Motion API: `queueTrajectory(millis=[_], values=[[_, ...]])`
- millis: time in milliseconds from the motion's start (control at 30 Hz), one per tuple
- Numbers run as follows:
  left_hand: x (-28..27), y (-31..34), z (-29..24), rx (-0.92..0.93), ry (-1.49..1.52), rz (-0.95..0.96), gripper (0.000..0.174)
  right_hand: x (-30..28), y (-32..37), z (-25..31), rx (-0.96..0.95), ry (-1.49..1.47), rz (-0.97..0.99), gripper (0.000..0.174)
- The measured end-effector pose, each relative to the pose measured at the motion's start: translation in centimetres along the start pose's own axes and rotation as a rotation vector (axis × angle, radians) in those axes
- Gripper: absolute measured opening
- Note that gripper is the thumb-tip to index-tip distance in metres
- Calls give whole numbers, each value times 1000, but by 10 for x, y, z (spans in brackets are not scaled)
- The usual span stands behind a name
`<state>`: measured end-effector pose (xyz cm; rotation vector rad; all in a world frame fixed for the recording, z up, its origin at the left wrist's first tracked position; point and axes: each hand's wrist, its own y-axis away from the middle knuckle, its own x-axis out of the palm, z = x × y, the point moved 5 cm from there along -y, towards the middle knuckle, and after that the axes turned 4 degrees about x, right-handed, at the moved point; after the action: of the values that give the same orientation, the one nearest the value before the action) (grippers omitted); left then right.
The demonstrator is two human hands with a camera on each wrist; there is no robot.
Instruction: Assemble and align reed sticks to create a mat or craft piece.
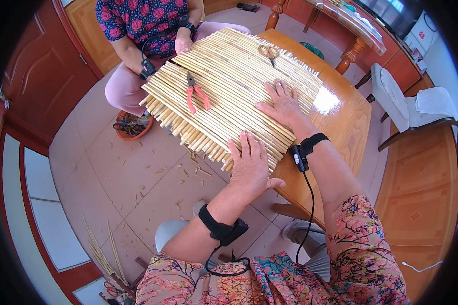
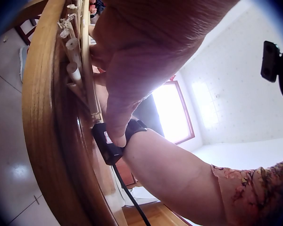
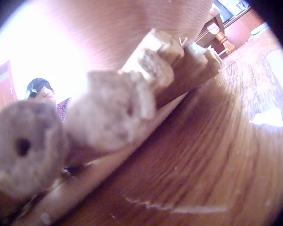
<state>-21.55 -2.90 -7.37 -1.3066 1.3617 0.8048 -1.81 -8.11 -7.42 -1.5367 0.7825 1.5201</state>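
Observation:
A broad mat of pale, straight plant stalks [image 1: 224,81] lies over the wooden table [image 1: 353,129] and juts past its left side, with a lower layer of stalk ends showing along the near left edge. My left hand [image 1: 249,165] rests on the mat's near corner, fingers extended and thumb out beyond the edge. Farther up the right side, my right hand [image 1: 284,108] lies on the stalks with spread fingers. Red-handled pliers [image 1: 196,96] and a pair of scissors [image 1: 269,52] lie on top. Cut stalk ends [image 3: 113,108] fill the right wrist view's foreground.
Across the mat sits another person [image 1: 142,30], one hand at its far left edge. An orange basin [image 1: 132,131] stands on the floor, which is strewn with stalk bits. A cushioned chair [image 1: 407,101] is to the right; loose thin stalks [image 1: 104,254] lean at lower left.

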Motion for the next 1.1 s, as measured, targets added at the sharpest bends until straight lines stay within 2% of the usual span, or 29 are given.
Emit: queueTrajectory(millis=[700,1100], values=[[2,1,1,12,-27,-3,106,-1,-1,0,-5,-4,38,84],[3,2,0,22,-92,-75,100,-3,0,1,-3,17,62,83]])
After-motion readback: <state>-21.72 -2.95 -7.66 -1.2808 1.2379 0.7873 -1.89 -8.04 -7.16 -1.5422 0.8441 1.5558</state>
